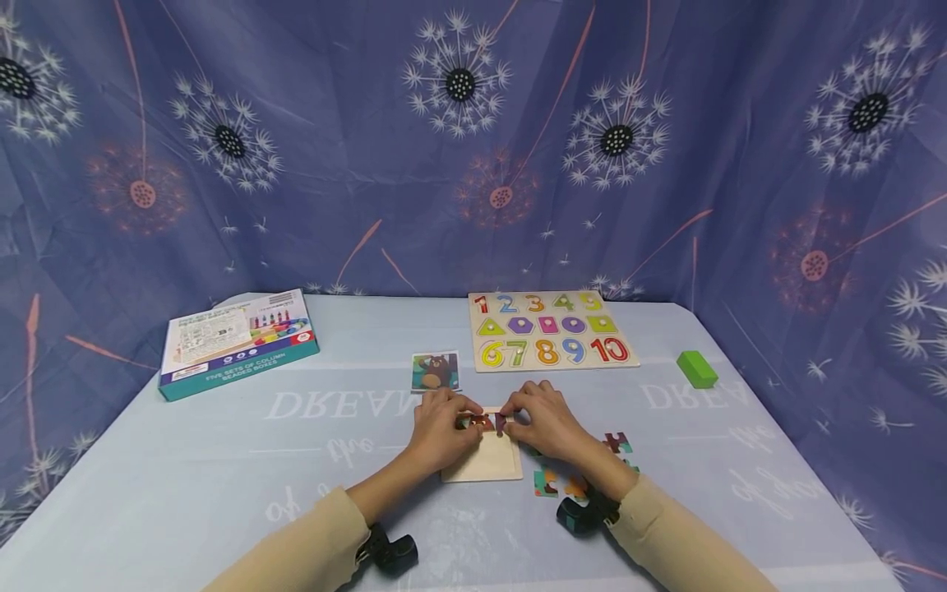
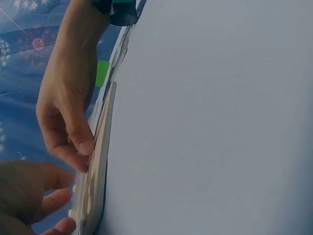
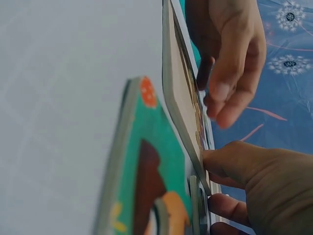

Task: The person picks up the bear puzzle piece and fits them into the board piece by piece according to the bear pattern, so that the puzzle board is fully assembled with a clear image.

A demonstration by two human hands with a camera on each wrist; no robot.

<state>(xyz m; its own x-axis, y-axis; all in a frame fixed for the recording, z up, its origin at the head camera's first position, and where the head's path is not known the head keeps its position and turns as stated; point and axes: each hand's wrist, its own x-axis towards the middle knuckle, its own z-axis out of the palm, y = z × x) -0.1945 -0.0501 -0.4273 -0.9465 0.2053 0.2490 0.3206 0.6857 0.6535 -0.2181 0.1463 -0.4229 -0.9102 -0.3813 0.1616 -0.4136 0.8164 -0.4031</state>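
A light wooden puzzle tray lies before me, with several picture pieces along its far edge. My right hand pinches a dark brown puzzle piece between thumb and index finger, at the tray's far right corner. At the far left corner is my left hand, its fingers loosely bent around the pieces there; no firm grip shows. Loose puzzle pieces lie to the right of the tray, partly under my right forearm. Close up in the right wrist view stands the edge of a teal piece.
A bear picture card lies just beyond the tray. Farther back are a number-and-shape board and, at left, a flat box. A green block sits at right. A patterned curtain closes off the back.
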